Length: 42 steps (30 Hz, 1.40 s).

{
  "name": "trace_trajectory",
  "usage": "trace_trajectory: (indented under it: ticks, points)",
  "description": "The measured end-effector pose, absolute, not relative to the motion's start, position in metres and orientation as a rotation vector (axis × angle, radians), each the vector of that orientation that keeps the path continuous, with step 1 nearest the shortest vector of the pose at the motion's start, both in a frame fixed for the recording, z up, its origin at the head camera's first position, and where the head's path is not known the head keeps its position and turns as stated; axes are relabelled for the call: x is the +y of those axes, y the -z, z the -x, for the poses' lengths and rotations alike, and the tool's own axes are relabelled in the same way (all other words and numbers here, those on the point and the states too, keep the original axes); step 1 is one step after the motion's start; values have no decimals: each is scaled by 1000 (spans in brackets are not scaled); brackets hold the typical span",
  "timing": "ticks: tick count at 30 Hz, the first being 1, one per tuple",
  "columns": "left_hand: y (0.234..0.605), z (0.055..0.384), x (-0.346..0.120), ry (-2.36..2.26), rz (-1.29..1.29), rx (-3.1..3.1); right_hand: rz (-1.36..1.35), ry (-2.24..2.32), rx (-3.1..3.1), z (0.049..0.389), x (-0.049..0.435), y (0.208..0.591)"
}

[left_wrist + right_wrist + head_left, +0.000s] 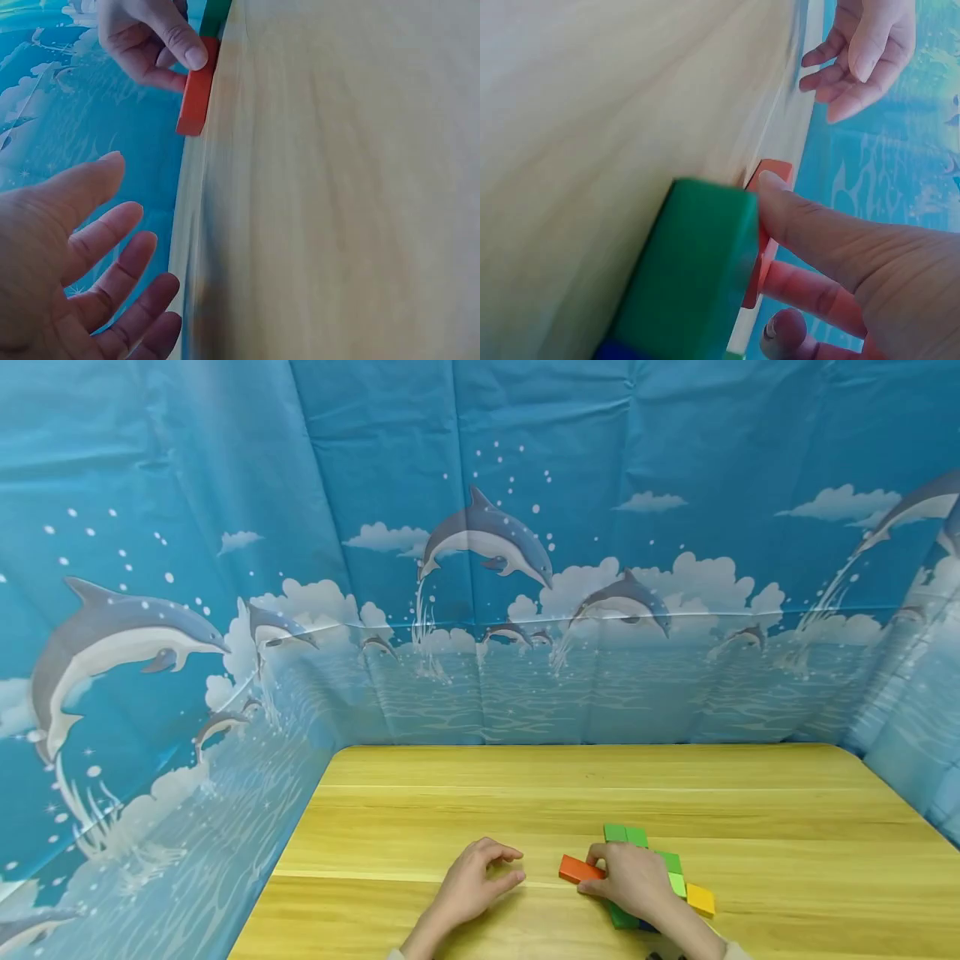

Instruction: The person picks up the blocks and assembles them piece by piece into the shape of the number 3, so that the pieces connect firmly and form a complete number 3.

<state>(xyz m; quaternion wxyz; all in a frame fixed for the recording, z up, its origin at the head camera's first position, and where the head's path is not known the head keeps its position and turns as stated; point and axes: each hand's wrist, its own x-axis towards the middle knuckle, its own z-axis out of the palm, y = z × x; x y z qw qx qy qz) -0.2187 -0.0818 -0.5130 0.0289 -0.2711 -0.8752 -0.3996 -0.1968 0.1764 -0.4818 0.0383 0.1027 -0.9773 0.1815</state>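
Note:
With thumb and fingers, my right hand (637,881) pinches a red-orange rectangular block (577,869) low at the table surface. In the right wrist view the thumb presses one side of that block (778,169), and a finger reaches round the other. A dark green block (690,262) stands close beside it. My left hand (472,881) hovers to the left, its fingers loosely bent and holding nothing. A gap separates it from the red-orange block (198,94) in the left wrist view.
Around the right hand lie green blocks (626,835), a light green block (677,884), a yellow block (701,900) and a partly hidden dark blue one. They rest on a wooden table (420,810). A blue dolphin-print curtain (480,693) borders its back and sides.

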Motion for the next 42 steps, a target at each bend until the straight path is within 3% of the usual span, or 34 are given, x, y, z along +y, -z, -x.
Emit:
trace_trajectory:
  ticks: [12,42]
  points:
    - [517,226,-82,1241,820,-2726,-525,-583,-2978,207,155,482]
    - [528,234,-80,1209,825,-2772,-652,-708,-2971,215,142,486]
